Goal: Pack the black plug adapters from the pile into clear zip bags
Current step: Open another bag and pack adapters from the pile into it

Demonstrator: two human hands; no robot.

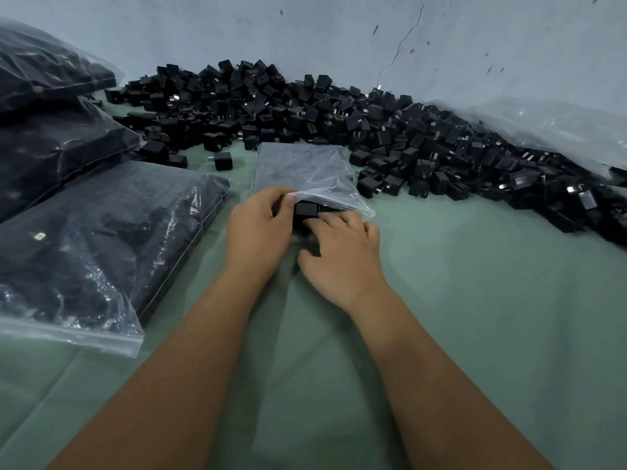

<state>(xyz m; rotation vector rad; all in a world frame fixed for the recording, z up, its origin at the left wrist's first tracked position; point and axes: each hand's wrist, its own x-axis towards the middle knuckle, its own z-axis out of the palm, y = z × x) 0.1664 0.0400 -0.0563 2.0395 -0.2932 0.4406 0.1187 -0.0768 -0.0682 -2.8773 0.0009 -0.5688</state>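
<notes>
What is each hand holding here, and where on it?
Left hand pinches the open mouth edge of the clear bag. Right hand pushes an adapter in with straight fingers, no grip.

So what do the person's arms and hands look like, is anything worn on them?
Both forearms are bare as far as the picture shows: no sleeves in view. The left hand and right hand wear no gloves, and no rings, watch or wristband show.

Left grip (259,220) pinching, fingers curled; right grip (341,247) flat, fingers extended
</notes>
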